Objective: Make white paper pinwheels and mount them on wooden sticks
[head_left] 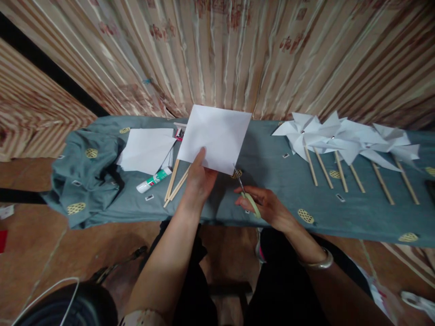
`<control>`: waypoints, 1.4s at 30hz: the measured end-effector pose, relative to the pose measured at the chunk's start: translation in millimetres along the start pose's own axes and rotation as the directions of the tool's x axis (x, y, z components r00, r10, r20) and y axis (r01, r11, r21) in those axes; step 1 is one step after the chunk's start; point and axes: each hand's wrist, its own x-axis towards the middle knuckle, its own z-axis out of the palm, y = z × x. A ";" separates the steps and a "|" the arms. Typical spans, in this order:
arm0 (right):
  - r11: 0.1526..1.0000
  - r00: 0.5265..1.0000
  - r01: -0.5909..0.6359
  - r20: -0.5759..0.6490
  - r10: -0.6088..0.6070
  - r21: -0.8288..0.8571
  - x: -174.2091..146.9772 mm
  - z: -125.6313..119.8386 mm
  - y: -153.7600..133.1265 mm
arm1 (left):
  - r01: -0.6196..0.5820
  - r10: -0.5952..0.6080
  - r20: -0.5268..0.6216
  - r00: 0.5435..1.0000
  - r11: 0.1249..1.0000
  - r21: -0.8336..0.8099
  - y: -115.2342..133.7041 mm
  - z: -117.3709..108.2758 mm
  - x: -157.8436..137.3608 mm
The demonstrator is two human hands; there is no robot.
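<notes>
My left hand [201, 179] grips a square sheet of white paper [215, 133] by its near edge, thumb on top and fingers underneath. The sheet is held up above the cloth-covered table. In my right hand [261, 203] is a pair of scissors [249, 199] with pale green handles. Their blades point up and away from me, with the tips at the sheet's near right corner. Whether the blades have cut into the paper I cannot tell.
Left of the sheet lie a stack of white paper [146, 151], a glue stick [154, 179] and several wooden sticks [172, 181]. Several white paper pinwheels [335, 136] on sticks lie at the right. A pleated curtain [224, 59] hangs behind the table [272, 228].
</notes>
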 end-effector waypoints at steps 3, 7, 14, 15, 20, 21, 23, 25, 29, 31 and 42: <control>0.999 1.000 -0.007 0.002 0.007 0.050 1.6 0.5 -0.6 | 0.004 -0.004 0.012 1.000 1.000 0.013 -5.2 0.6 -1.7; 0.998 1.000 -0.013 -0.008 0.014 0.066 2.5 0.5 -1.5 | 0.019 -0.019 0.002 1.000 1.000 0.017 -6.7 0.8 -2.5; 0.997 0.999 -0.023 -0.035 0.026 0.073 3.8 3.5 -4.6 | 0.035 -0.035 -0.008 0.999 0.999 0.002 -7.0 1.4 -4.2; 0.997 0.999 -0.026 -0.038 0.029 0.074 4.1 3.8 -5.1 | 0.039 -0.039 -0.006 0.999 0.999 0.001 -7.5 1.3 -4.4; 0.995 0.998 -0.035 -0.038 0.039 0.096 4.4 4.0 -5.9 | 0.063 -0.063 -0.020 0.998 0.998 0.005 -9.6 0.6 -4.9; 0.994 0.999 -0.034 -0.038 0.038 0.101 4.2 4.0 -5.9 | 0.063 -0.063 -0.024 0.998 0.998 0.006 -9.7 0.4 -4.8; 0.993 0.999 -0.028 -0.040 0.032 0.111 4.1 4.2 -6.0 | 0.058 -0.058 -0.028 0.998 0.998 0.009 -9.7 0.2 -4.8; 0.993 0.998 -0.026 -0.047 0.032 0.114 4.1 4.8 -6.4 | 0.056 -0.056 -0.030 0.998 0.998 0.012 -9.4 0.3 -5.0; 0.990 0.997 -0.045 -0.061 0.053 0.137 4.2 6.1 -7.1 | 0.065 -0.064 -0.033 0.997 0.998 0.019 -8.9 1.2 -5.7; 0.989 0.996 -0.053 -0.062 0.062 0.140 4.0 6.2 -7.1 | 0.058 -0.057 -0.026 0.998 0.998 0.024 -9.1 0.9 -5.7; 0.990 0.998 -0.011 -0.055 0.018 0.138 2.3 7.4 1.6 | -0.026 0.026 -0.012 1.000 0.997 0.072 -10.9 -3.0 -3.4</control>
